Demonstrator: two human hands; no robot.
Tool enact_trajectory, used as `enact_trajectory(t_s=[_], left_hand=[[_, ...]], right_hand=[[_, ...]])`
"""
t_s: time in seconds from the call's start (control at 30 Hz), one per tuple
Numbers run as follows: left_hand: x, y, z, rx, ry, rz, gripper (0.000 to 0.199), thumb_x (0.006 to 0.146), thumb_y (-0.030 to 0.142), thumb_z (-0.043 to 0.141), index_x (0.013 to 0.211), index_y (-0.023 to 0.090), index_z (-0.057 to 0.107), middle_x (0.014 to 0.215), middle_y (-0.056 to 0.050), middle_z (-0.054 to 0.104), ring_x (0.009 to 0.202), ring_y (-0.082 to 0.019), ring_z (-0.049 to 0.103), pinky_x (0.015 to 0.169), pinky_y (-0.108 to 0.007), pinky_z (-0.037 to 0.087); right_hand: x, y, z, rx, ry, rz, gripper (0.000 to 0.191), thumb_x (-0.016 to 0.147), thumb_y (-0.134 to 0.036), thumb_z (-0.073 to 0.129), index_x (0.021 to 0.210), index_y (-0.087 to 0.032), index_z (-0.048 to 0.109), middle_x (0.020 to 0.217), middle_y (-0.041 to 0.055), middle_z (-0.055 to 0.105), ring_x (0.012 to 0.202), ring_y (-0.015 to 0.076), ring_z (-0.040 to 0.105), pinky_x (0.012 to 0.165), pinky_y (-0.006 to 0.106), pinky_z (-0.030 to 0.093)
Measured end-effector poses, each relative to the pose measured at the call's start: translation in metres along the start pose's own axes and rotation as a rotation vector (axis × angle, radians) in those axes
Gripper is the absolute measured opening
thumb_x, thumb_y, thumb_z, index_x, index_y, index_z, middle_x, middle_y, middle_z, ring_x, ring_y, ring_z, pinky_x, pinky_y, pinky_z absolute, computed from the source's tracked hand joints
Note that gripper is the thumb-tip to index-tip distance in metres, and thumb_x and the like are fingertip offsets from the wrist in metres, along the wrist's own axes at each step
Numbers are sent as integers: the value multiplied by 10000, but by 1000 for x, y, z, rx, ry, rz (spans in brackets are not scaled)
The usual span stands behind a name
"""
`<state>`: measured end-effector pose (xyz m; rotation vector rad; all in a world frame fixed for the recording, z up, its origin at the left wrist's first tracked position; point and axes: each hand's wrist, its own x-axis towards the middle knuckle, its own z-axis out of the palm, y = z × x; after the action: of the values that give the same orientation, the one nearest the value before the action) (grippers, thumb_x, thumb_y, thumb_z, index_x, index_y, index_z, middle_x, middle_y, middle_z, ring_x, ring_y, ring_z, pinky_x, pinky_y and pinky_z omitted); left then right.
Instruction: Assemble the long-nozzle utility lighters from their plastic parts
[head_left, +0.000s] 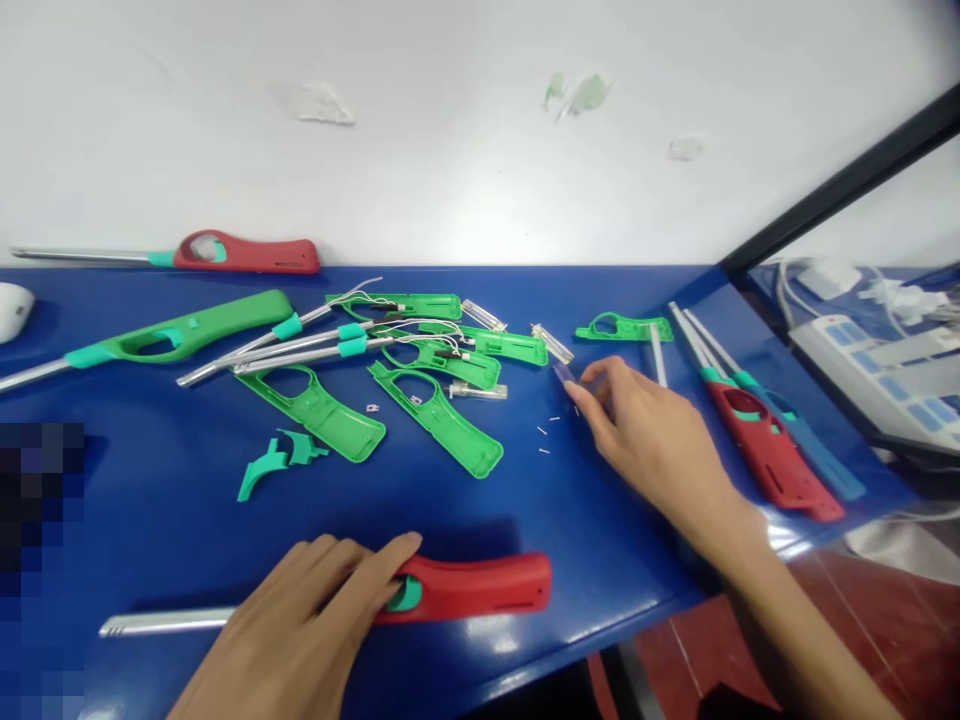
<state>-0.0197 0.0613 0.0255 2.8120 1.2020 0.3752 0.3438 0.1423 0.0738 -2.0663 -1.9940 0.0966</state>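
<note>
My left hand (300, 620) is closed over a red gas lighter (480, 588) with a green trigger. The lighter lies near the table's front edge, its metal nozzle pointing left. My right hand (652, 420) pinches a small purple piece (564, 376) between thumb and finger; its kind is unclear. Several tiny screws (543, 431) lie beside that hand. Farther left are opened green handle halves (442, 420), metal nozzle tubes (300, 352) with wires, and clear fuel tanks (553, 343). Loose teal trigger parts (274, 465) lie at the left.
Along the back left are a red lighter (247, 252) and a green lighter (180, 330). A red lighter (780, 450) and a blue lighter (817, 445) lie at the right. Behind my right hand are a green half (622, 327) and a pale stick (658, 358). A power strip (870, 370) stands beyond.
</note>
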Motion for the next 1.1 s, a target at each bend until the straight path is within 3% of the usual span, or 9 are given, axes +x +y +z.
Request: enact_trajectory(t_s=[0.1, 0.23, 0.37, 0.53, 0.63, 0.73, 1.1], left_hand=[[0, 0, 7, -65, -21, -75, 581, 1029, 112, 356, 1554, 313, 505, 1280, -52, 694, 1040, -156, 715, 814, -230, 598], [-1, 1, 9, -25, 5, -116, 605, 1025, 117, 379, 1585, 332, 462, 1276, -66, 685, 1088, -227, 686, 937, -376, 570], [12, 12, 1, -82, 131, -33, 574, 1049, 225, 524, 1613, 237, 421, 1383, -88, 645, 1241, -266, 611, 1018, -387, 506], [30, 28, -1, -97, 177, 26, 372, 1093, 285, 503, 1432, 196, 626, 1318, -92, 658, 1174, -261, 579, 959, -384, 504], [29, 30, 4, -69, 185, 29, 366, 1112, 302, 455, 1406, 194, 644, 1253, -84, 698, 1122, -252, 596, 908, -378, 513], [27, 29, 6, -79, 178, 3, 392, 1113, 308, 452, 1466, 220, 600, 1264, -82, 696, 1119, -246, 611, 898, -378, 510], [27, 27, 8, -97, 173, -6, 415, 1080, 286, 548, 1485, 202, 575, 1276, -86, 675, 1126, -254, 608, 949, -409, 477]], right_hand=[[6, 1, 4, -17, -37, -10, 263, 1046, -446, 553, 1010, -195, 624, 925, 91, 730, 710, 272, 673, 591, 337, 340], [3, 6, -11, 76, -74, -36, 281, 1084, -460, 473, 1017, -221, 606, 918, 68, 717, 767, 251, 683, 679, 360, 445], [-4, 13, -31, 247, -122, -50, 299, 1110, -504, 375, 1095, -256, 541, 936, 40, 715, 826, 218, 707, 747, 346, 537], [-19, 18, -33, 307, -145, -19, 323, 1082, -565, 435, 1203, -274, 504, 1039, 36, 697, 899, 198, 708, 791, 316, 593], [-27, 22, -28, 231, -141, 15, 369, 1028, -625, 547, 1132, -273, 591, 1028, 27, 733, 874, 206, 729, 733, 306, 577], [-34, 25, -21, 95, -105, 49, 395, 1009, -638, 580, 990, -249, 645, 890, 35, 747, 753, 232, 722, 654, 338, 519], [-42, 6, 4, -229, -123, -138, 368, 1144, -390, 256, 970, -214, 528, 860, 72, 599, 707, 239, 605, 565, 333, 350]])
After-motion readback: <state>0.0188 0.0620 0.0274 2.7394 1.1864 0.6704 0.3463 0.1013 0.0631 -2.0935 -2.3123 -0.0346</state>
